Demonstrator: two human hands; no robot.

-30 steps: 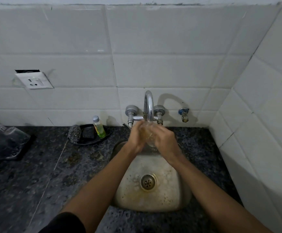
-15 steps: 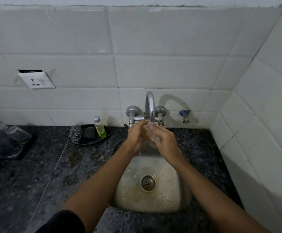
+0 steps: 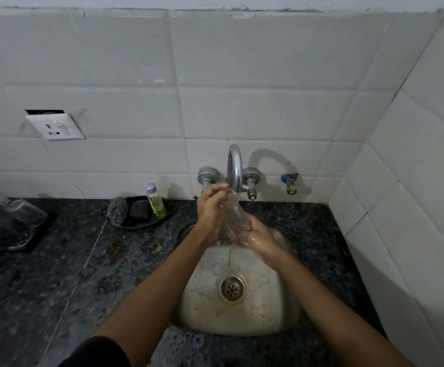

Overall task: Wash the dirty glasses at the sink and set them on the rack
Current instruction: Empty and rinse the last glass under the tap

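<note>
Presently a clear glass (image 3: 232, 221) is held tilted under the tap (image 3: 234, 168), over the back edge of the sink (image 3: 242, 321). It is clasped by the left hand (image 3: 211, 213) near its upper end and cupped from below by the right hand (image 3: 259, 241), fingers closed about it. No writing can be read on the green soap bottle (image 3: 156, 201), which stands in a black dish (image 3: 141, 215) beside a steel scrubber (image 3: 117, 211). Upturned glasses (image 3: 11, 210) are seen on the rack (image 3: 16, 239) at the counter's left edge, with bare dark counter (image 3: 56, 282) lying between rack and sink.
</note>
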